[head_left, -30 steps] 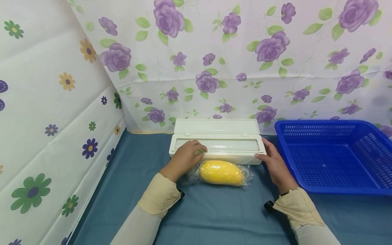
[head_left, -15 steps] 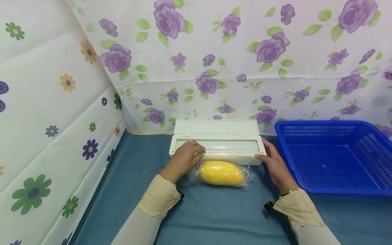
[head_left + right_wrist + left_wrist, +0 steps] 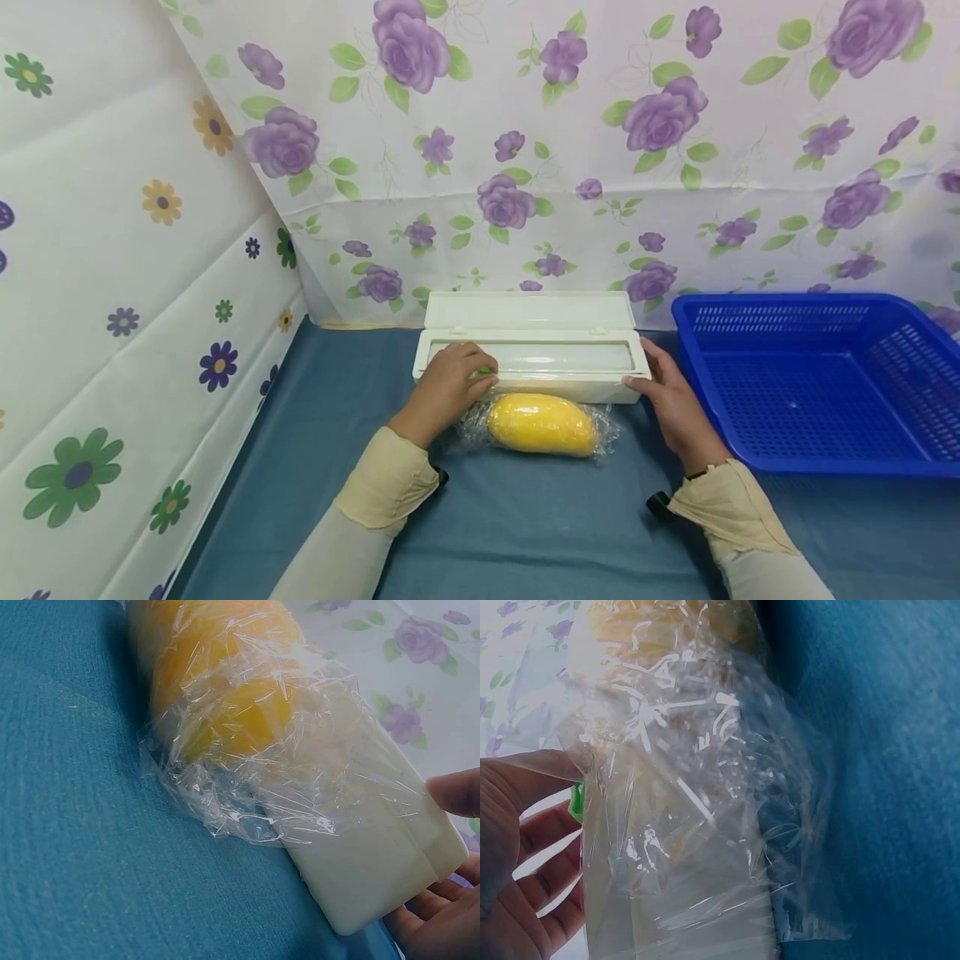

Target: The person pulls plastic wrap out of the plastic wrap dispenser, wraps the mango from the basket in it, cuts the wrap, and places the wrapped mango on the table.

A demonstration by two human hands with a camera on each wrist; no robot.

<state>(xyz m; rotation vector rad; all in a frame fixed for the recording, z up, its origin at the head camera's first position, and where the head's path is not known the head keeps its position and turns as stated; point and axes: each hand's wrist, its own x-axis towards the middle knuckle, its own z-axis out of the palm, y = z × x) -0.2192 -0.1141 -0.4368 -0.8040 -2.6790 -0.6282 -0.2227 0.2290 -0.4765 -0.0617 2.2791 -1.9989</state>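
A white cling film dispenser [image 3: 570, 388] lies in the middle, its lid [image 3: 528, 309] raised at the back and a film roll inside. My left hand [image 3: 447, 385] pinches the small green slide cutter [image 3: 485, 371] on the dispenser's front edge, left of centre. At the other end my right hand [image 3: 677, 408] grips the box, thumb on the front and fingers behind the end. Right in front lies a yellow, oblong rounded thing [image 3: 542, 424] wrapped in clear film. Loose film [image 3: 802, 907] spreads from it over the box front in both wrist views.
A blue plastic basket [image 3: 750, 462] with slotted sides stands on the right, close beside my right hand. Blue-grey cloth [image 3: 555, 525] covers the table. Floral sheets [image 3: 555, 158] hang behind and along the left side.
My left hand has shifted slightly left along the dispenser's front edge with the green cutter. The right hand and the wrapped yellow thing stay where they were.
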